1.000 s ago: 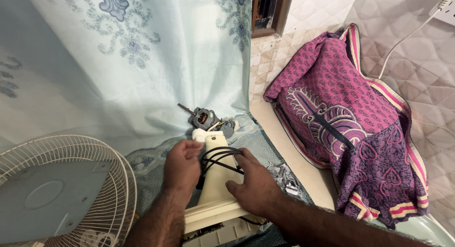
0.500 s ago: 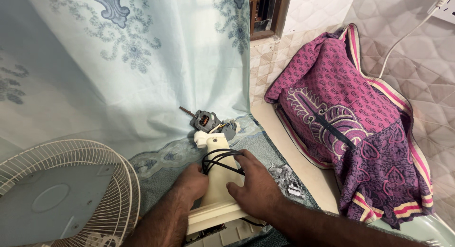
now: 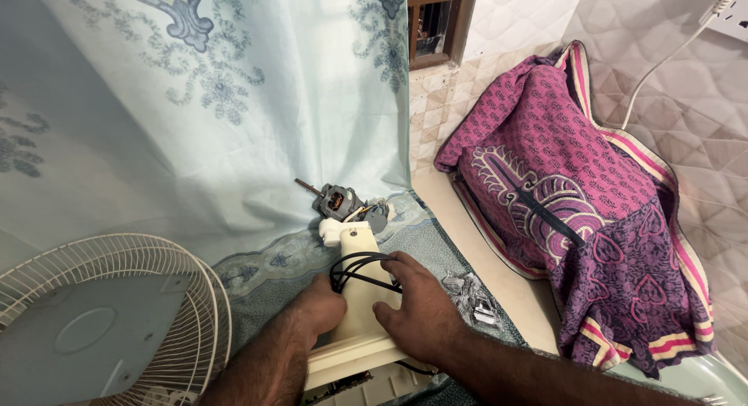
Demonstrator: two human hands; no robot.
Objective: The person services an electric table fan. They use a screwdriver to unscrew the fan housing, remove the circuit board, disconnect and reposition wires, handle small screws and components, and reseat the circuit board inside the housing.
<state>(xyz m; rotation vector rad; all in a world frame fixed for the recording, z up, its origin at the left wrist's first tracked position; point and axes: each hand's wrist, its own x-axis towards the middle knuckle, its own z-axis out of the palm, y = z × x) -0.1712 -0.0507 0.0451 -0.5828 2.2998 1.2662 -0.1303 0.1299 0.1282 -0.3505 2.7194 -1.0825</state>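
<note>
Your cream fan neck (image 3: 360,297) lies lengthwise on the blue patterned cloth (image 3: 273,258), low in the middle of the view, with its wide base end nearest you and its narrow end pointing away. At that far end the bare motor (image 3: 336,201) sits, shaft pointing up-left, right against the hanging curtain (image 3: 195,125), so there is no room past it. On the left the white fan guard (image 3: 117,312) lies flat, its rim close beside your left forearm; that side is tight. On the right a small heap of metal parts (image 3: 471,297) sits just beside your right hand, on the cloth's edge, and beyond it runs a bare pale strip of floor, then the magenta printed garment (image 3: 592,219), well apart. A white cable (image 3: 662,63) runs up the quilted wall at far right.

Your left hand (image 3: 315,312) comes in from below, knuckles up, fingers curled and pressed against the left flank of the neck. Your right hand (image 3: 413,305) lies flat on top, fingers spread slightly, tips touching the loop of black wires (image 3: 358,267) that lies across the neck. Whether either hand pinches the wires, you cannot tell. Both forearms angle in from the bottom edge.
</note>
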